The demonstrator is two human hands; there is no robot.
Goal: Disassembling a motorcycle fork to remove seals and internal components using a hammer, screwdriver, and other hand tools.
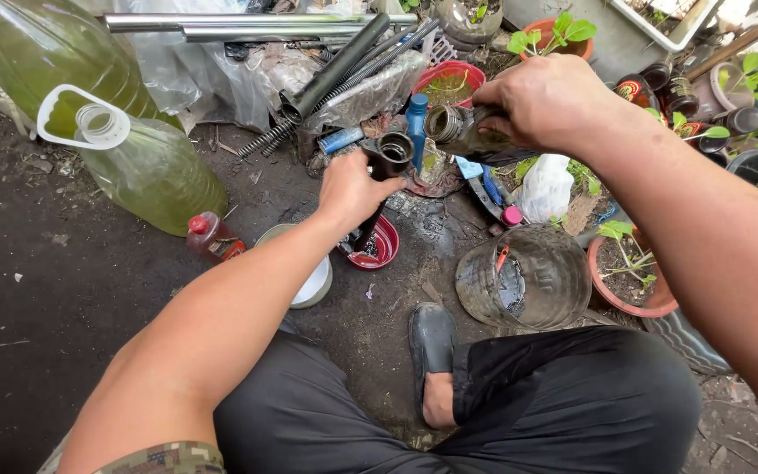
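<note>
A person crouching on dark ground is gripping a black metal tube (385, 180) in the left hand (353, 189), fingers clenched around its shaft, its lower end standing in a small red bowl (382, 250). The right hand (547, 98) is grasping a dark bottle (462, 132), fingers wrapped around its body, tilting its open mouth just above and right of the tube's top opening. A blue bottle (417, 123) is standing just behind the tube. Large plastic jugs of yellowish liquid (146, 167) are lying well left of the bowl; a clear jar (524, 276) is resting to its right.
</note>
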